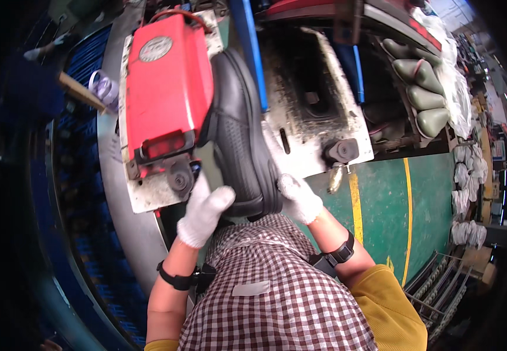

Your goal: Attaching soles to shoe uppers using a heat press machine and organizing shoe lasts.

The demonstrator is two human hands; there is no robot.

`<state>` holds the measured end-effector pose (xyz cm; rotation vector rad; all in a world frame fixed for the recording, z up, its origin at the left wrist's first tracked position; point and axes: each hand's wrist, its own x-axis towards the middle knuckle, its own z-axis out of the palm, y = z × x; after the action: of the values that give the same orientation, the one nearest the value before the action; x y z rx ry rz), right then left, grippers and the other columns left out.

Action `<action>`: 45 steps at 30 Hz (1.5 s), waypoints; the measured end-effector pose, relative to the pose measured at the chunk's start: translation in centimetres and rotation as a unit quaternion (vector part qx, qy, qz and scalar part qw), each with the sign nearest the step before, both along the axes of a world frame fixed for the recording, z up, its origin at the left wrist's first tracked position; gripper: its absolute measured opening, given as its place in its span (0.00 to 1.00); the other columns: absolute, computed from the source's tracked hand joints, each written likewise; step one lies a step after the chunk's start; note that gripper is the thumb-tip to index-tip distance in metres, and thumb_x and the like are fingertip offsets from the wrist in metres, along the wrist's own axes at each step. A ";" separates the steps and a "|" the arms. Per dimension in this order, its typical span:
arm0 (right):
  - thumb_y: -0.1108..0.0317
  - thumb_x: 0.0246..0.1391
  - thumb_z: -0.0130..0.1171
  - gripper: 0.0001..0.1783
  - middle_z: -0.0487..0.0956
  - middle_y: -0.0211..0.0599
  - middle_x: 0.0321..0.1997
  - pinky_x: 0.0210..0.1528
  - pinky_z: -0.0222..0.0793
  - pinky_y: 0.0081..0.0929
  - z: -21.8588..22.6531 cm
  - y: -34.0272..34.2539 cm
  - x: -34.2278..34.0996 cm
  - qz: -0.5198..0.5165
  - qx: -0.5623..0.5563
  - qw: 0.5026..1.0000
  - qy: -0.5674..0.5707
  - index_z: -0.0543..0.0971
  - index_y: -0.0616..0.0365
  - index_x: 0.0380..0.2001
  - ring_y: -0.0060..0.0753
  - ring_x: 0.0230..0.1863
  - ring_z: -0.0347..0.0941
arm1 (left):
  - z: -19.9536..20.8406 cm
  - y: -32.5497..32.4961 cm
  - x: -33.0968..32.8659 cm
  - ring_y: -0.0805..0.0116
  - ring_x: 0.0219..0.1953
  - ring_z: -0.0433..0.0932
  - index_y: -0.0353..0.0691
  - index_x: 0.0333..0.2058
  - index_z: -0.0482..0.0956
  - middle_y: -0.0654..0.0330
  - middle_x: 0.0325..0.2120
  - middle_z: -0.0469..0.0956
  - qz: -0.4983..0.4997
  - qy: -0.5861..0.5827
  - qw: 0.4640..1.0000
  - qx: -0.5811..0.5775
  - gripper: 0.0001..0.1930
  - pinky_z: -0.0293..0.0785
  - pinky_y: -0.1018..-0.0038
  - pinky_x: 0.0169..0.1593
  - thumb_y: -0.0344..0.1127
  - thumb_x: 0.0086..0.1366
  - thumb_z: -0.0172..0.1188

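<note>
Between my two hands is a black shoe (239,126), its toe pointing away from me and its heel near my apron. An olive-green piece (208,164) shows along its left side, by the shoe opening. White-gloved, my left hand (203,210) is closed at the left of the heel, thumb lying toward the shoe and fingers partly hidden behind the green piece. My right hand (300,199), also in a white glove, grips the sole edge at the right of the heel. The shoe lies alongside a red machine housing (165,88), which its upper part overlaps in view.
A stained white machine plate (353,128) with a dark opening is right of the shoe. Blue upright bars (250,52) rise beyond it. Several olive-green shoe lasts (428,99) sit on a rack at right. A lilac bottle (106,90) stands at left.
</note>
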<state>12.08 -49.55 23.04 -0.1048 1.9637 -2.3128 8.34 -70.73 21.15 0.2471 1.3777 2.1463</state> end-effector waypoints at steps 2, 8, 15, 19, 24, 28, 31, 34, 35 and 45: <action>0.57 0.63 0.54 0.47 0.49 0.41 0.82 0.78 0.53 0.40 0.5 3.0 0.0 -0.048 -0.158 0.985 -0.059 0.47 0.54 0.79 0.40 0.79 0.54 | 1.8 4.2 -1.0 0.69 0.59 0.71 0.30 0.74 0.47 0.54 0.66 0.66 -0.018 0.048 0.995 -0.084 0.39 0.67 0.69 0.65 0.36 0.71 0.54; 0.72 0.52 0.64 0.49 0.71 0.44 0.71 0.65 0.69 0.26 -1.7 12.5 -5.3 -0.234 0.007 0.970 -0.060 0.56 0.64 0.76 0.27 0.59 0.75 | 3.9 9.3 -5.1 0.55 0.79 0.45 0.32 0.76 0.39 0.42 0.77 0.46 -0.005 0.206 0.966 -0.156 0.47 0.42 0.63 0.78 0.36 0.68 0.60; 0.55 0.39 0.71 0.51 0.72 0.63 0.67 0.69 0.68 0.41 -5.8 21.5 -15.2 -0.291 0.457 0.840 -0.036 0.69 0.47 0.72 0.55 0.67 0.71 | 13.3 11.5 -14.0 0.54 0.76 0.56 0.32 0.74 0.50 0.42 0.73 0.58 0.177 0.421 0.867 -0.201 0.44 0.49 0.61 0.76 0.44 0.68 0.63; 0.45 0.39 0.67 0.50 0.71 0.65 0.64 0.68 0.69 0.44 -7.1 21.0 -16.7 -0.225 0.588 0.773 -0.081 0.70 0.34 0.71 0.62 0.66 0.70 | 16.9 15.1 -17.1 0.52 0.68 0.68 0.34 0.68 0.65 0.45 0.64 0.70 0.237 0.493 0.822 -0.161 0.36 0.62 0.61 0.71 0.37 0.63 0.64; 0.46 0.38 0.66 0.52 0.71 0.65 0.64 0.65 0.72 0.46 -6.9 21.0 -16.2 -0.226 0.619 0.745 -0.103 0.66 0.33 0.73 0.62 0.66 0.70 | 22.3 20.0 -18.6 0.50 0.71 0.63 0.31 0.71 0.59 0.41 0.69 0.64 0.147 0.549 0.794 -0.218 0.40 0.58 0.63 0.73 0.49 0.69 0.60; 0.45 0.38 0.65 0.53 0.70 0.68 0.63 0.64 0.72 0.46 -6.3 20.1 -16.4 -0.207 0.628 0.745 -0.088 0.65 0.33 0.74 0.63 0.65 0.71 | 27.5 22.6 -21.4 0.46 0.66 0.70 0.32 0.68 0.63 0.38 0.64 0.69 0.035 0.656 0.719 -0.227 0.37 0.63 0.61 0.69 0.53 0.69 0.55; 0.45 0.38 0.66 0.54 0.69 0.70 0.63 0.64 0.72 0.46 -5.9 20.8 -16.1 -0.183 0.615 0.761 -0.098 0.65 0.34 0.74 0.64 0.64 0.71 | 27.7 22.4 -20.8 0.45 0.60 0.76 0.32 0.63 0.69 0.37 0.57 0.75 0.016 0.677 0.699 -0.231 0.30 0.70 0.63 0.63 0.45 0.68 0.54; 0.45 0.39 0.66 0.54 0.68 0.71 0.65 0.66 0.71 0.46 -5.9 20.8 -16.0 -0.179 0.620 0.756 -0.111 0.64 0.36 0.74 0.66 0.65 0.70 | 30.1 22.2 -22.3 0.46 0.54 0.79 0.32 0.58 0.72 0.38 0.50 0.79 -0.103 0.634 0.727 -0.243 0.25 0.73 0.62 0.58 0.41 0.66 0.55; 0.45 0.39 0.66 0.54 0.68 0.71 0.65 0.66 0.71 0.46 -5.7 21.0 -16.0 -0.176 0.620 0.756 -0.114 0.64 0.36 0.74 0.66 0.65 0.70 | 30.1 22.5 -22.2 0.46 0.54 0.79 0.32 0.58 0.72 0.38 0.50 0.79 -0.104 0.631 0.729 -0.244 0.25 0.73 0.62 0.58 0.41 0.66 0.55; 0.48 0.44 0.69 0.56 0.61 0.75 0.71 0.73 0.62 0.45 -4.5 19.8 -16.3 -0.140 0.608 0.770 -0.135 0.60 0.41 0.76 0.67 0.72 0.62 | 27.3 23.2 -22.9 0.41 0.52 0.80 0.38 0.54 0.76 0.41 0.48 0.80 0.020 0.671 0.695 -0.257 0.22 0.75 0.57 0.57 0.38 0.62 0.56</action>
<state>-4.18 -29.71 18.52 0.6073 2.9294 -0.6263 -14.57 -47.55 48.45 1.7935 2.6187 1.2753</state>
